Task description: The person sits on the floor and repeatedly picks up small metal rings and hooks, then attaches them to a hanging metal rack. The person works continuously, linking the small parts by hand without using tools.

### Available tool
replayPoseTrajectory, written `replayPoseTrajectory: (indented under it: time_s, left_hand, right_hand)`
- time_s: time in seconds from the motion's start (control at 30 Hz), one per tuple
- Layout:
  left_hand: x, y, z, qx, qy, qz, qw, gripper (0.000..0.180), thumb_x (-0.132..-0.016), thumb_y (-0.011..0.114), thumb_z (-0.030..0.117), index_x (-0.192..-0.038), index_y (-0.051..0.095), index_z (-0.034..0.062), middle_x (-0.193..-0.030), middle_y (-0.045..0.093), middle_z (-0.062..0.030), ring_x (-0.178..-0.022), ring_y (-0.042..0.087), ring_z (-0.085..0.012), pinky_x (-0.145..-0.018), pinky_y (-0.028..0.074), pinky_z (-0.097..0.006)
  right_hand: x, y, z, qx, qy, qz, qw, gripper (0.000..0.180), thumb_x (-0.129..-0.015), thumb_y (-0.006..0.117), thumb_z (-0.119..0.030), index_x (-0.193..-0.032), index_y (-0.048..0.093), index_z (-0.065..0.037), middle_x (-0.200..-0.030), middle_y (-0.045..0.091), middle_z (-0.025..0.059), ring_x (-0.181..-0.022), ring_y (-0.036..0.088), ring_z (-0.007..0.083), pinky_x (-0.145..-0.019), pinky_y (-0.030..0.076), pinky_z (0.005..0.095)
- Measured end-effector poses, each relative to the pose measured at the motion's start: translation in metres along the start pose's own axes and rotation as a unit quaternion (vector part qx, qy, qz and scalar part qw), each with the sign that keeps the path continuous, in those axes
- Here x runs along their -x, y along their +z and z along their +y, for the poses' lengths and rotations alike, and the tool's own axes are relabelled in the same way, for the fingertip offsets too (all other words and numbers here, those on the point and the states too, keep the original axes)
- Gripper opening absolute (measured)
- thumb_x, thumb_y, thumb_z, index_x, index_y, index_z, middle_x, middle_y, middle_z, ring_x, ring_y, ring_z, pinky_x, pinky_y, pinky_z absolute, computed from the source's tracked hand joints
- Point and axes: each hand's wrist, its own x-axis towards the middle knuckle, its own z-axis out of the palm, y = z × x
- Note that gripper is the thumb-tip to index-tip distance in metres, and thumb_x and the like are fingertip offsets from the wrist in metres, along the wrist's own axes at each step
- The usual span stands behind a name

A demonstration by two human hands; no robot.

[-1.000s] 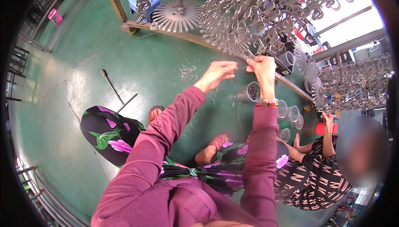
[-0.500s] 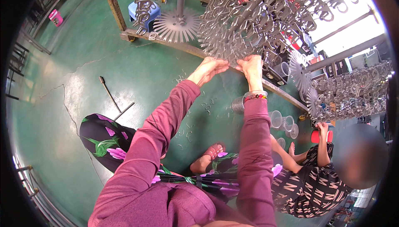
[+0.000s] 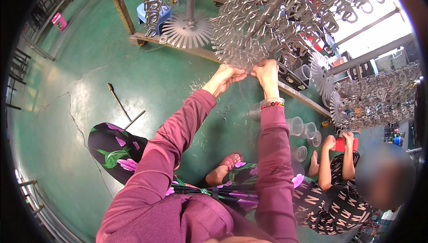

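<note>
**Both hands now up at the hook rack, close together**

So a second ago the left hand (image 3: 228,77) was hanging back in the air, well off the rack, with the right hand (image 3: 266,74) further to the right. Now they've come in almost fingertip to fingertip, right at the lower edge of the hanging metal hooks (image 3: 276,24). For the work in hand, that puts both hands on the same spot instead of split up.

Finger check: the left fingers are bunched toward the thumb, and the right fingers are curled in a pinch. Can't tell if either has a piece in its grip, the tips get lost against all that grey metal.

The hooks hang in a dense cluster just above the hands. Loose metal clips (image 3: 203,143) are scattered on the green floor (image 3: 147,71) below, and a few clear plastic cups (image 3: 308,130) sit right of the right sleeve.

Other change: the co-worker on the right now has two hands showing beside a red container (image 3: 351,144); only one showed before. They're well apart from this person's hands.
</note>
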Motion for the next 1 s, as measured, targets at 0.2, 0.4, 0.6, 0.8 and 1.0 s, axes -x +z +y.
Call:
replayPoseTrajectory:
  time_s: [0.2,0.4,0.6,0.8,1.0]
  left_hand:
    - [0.001,-0.005,0.001,-0.015,0.004,0.001,1.000,0.018,-0.082,0.060,-0.002,-0.097,0.059,-0.0108,-0.096,0.063,-0.0167,-0.089,0.063,-0.0239,-0.083,0.054,-0.032]
    - [0.007,-0.003,0.009,-0.064,-0.015,0.025,0.998,0.018,-0.082,0.061,0.002,-0.098,0.061,-0.0071,-0.096,0.065,-0.0152,-0.089,0.063,-0.0209,-0.081,0.052,-0.030]
    - [0.015,0.006,0.016,-0.072,-0.045,0.036,0.996,0.017,-0.083,0.061,0.002,-0.099,0.061,-0.0034,-0.100,0.064,-0.0136,-0.095,0.062,-0.0224,-0.081,0.050,-0.033]
    - [0.007,-0.001,0.009,0.055,-0.027,0.015,0.998,0.035,-0.081,0.054,-0.011,-0.115,0.047,-0.0050,-0.108,0.058,-0.0165,-0.099,0.060,-0.0296,-0.089,0.051,-0.045]
    - [0.006,-0.001,0.006,0.092,0.043,-0.049,0.994,0.044,-0.077,0.048,-0.018,-0.119,0.043,-0.0052,-0.112,0.056,-0.0185,-0.104,0.058,-0.0310,-0.096,0.048,-0.045]
  right_hand:
    - [0.010,-0.002,-0.008,-0.016,-0.015,0.006,1.000,0.020,-0.070,0.064,-0.002,-0.080,0.061,0.015,-0.064,0.064,0.0176,-0.059,0.067,0.0203,-0.050,0.053,0.0278]
    - [0.021,0.000,-0.004,-0.009,-0.038,0.031,0.999,0.022,-0.072,0.065,-0.008,-0.079,0.063,0.013,-0.065,0.065,0.0160,-0.062,0.068,0.0198,-0.055,0.052,0.0277]
    - [0.036,0.015,0.017,-0.063,-0.076,0.109,0.989,0.024,-0.079,0.064,-0.019,-0.080,0.065,0.005,-0.066,0.063,0.0178,-0.061,0.063,0.0280,-0.061,0.046,0.0374]
    - [0.041,0.023,0.023,-0.097,-0.115,0.147,0.978,0.020,-0.081,0.065,-0.018,-0.086,0.066,0.002,-0.073,0.061,0.0188,-0.066,0.060,0.0296,-0.063,0.045,0.0374]
    - [0.043,0.025,0.019,-0.088,-0.128,0.164,0.974,0.019,-0.080,0.064,-0.015,-0.084,0.065,0.003,-0.075,0.062,0.0212,-0.066,0.062,0.0330,-0.062,0.046,0.0393]
